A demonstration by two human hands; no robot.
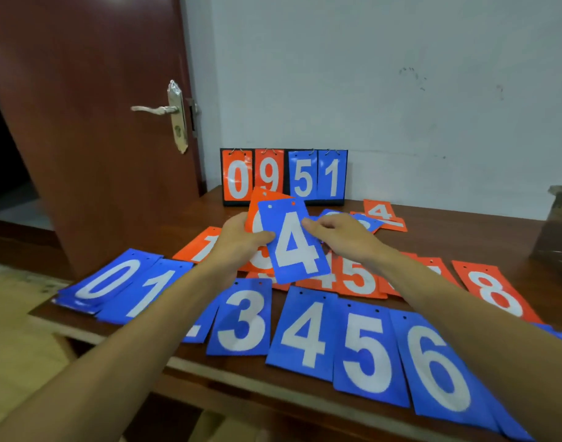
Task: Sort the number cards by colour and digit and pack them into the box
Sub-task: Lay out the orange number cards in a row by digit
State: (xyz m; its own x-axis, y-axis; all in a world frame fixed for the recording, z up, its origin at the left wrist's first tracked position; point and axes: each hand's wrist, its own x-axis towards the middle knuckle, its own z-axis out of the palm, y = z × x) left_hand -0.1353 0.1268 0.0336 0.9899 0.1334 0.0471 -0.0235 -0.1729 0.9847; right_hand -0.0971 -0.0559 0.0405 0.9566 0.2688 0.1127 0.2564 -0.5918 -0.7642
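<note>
While both hands are raised over the middle of the brown surface (448,231), they hold a small fan of number cards between them. The left hand (238,237) grips the stack from the left, thumb pressed across the front, with an orange card (257,205) showing behind. The right hand (340,232) pinches the upper right edge of the blue 4 card (294,247) at the front, its fingers closed on that edge. Below the hands, a near row of blue cards lies face up on the surface: blue 0 (107,279), blue 1 (149,291), blue 3 (243,317), a second blue 4 (305,330), blue 5 (366,349) and blue 6 (439,365). Behind them runs an orange row, partly hidden by the arms, with an orange 5 (358,275) and an orange 8 (493,291) readable. Against the wall stands a flip scoreboard (284,177) reading 0 9 5 1. At the far right edge sits a brown box (557,224), only partly in view.
</note>
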